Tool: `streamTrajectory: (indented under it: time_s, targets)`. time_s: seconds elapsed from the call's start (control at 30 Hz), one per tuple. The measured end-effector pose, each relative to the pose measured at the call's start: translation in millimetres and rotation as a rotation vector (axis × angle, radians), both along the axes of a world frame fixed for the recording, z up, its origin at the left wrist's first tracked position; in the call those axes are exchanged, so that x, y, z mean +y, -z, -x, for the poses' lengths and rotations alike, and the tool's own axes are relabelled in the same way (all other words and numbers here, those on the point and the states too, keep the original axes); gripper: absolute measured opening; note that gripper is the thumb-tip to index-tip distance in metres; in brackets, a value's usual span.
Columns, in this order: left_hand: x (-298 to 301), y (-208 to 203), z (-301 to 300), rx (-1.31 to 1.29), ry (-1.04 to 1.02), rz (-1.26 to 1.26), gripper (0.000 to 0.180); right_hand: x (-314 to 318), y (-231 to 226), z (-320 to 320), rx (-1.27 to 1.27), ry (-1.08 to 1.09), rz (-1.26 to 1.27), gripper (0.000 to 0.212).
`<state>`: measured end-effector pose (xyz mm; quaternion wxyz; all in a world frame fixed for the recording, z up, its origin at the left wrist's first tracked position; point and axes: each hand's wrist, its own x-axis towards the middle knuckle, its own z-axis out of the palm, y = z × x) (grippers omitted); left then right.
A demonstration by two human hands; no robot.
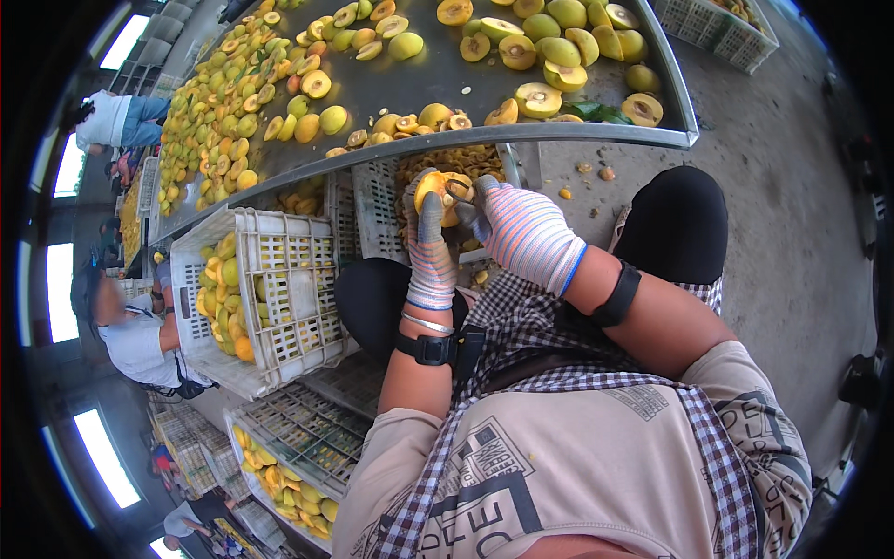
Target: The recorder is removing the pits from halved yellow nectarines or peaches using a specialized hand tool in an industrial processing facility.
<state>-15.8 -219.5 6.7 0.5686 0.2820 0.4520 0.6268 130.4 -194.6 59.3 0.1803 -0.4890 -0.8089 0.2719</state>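
Both hands gloved — left hand (430, 244) and right hand (521, 233) grip fruit half (434, 189); white crate (279, 307) holds cut fruit.

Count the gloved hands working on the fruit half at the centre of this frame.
2: the left hand grips the yellow fruit half from below; the right hand presses on it from the right. Co-workers' hands are too small to judge.

We hold a cut yellow fruit (432, 189) in our gloved left hand (429, 244) while our gloved right hand (524, 233) closes against it just below the metal table (410, 79) strewn with halves; a white crate (279, 298) of fruit tilts at our left
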Motion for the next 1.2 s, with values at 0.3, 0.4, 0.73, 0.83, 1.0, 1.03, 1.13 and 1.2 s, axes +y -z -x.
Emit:
streamTrajectory:
  time_s: [0.3, 0.4, 0.73, 0.83, 1.0, 1.03, 1.13, 1.2]
  targets:
    - [1.3, -1.8, -17.0, 0.230, -0.045, -0.060, 0.077, -0.5, 0.2, 4.2, -0.127, -0.029, 0.087, 0.037]
    - [3.1, 3.5, -12.4, 0.259, -0.068, -0.081, 0.077, -2.4, -1.0, 4.0, -0.098, -0.050, 0.058, 0.035]
    - [1.5, -2.0, -16.9, 0.248, -0.106, -0.129, 0.066, -4.1, 3.6, 4.4, -0.038, -0.015, -0.031, 0.034]
    - [1.5, -1.2, -16.7, 0.273, -0.122, -0.191, 0.060, -4.4, 0.2, 5.4, -0.029, -0.012, -0.002, 0.034]
    - [1.4, 3.1, -14.1, 0.331, -0.139, -0.276, 0.057, -3.2, -1.0, 5.5, -0.034, -0.039, 0.030, 0.033]
    - [1.4, 2.7, -13.8, 0.343, -0.137, -0.289, 0.057, -3.1, -1.4, 4.9, -0.028, -0.037, 0.033, 0.033]
    - [2.5, 4.9, -13.4, 0.362, -0.128, -0.323, 0.056, -0.1, -12.1, 2.0, -0.041, -0.068, 0.160, 0.037]
    - [3.2, 5.4, -13.1, 0.373, -0.126, -0.331, 0.055, -0.1, -13.5, -0.4, -0.042, -0.089, 0.154, 0.038]
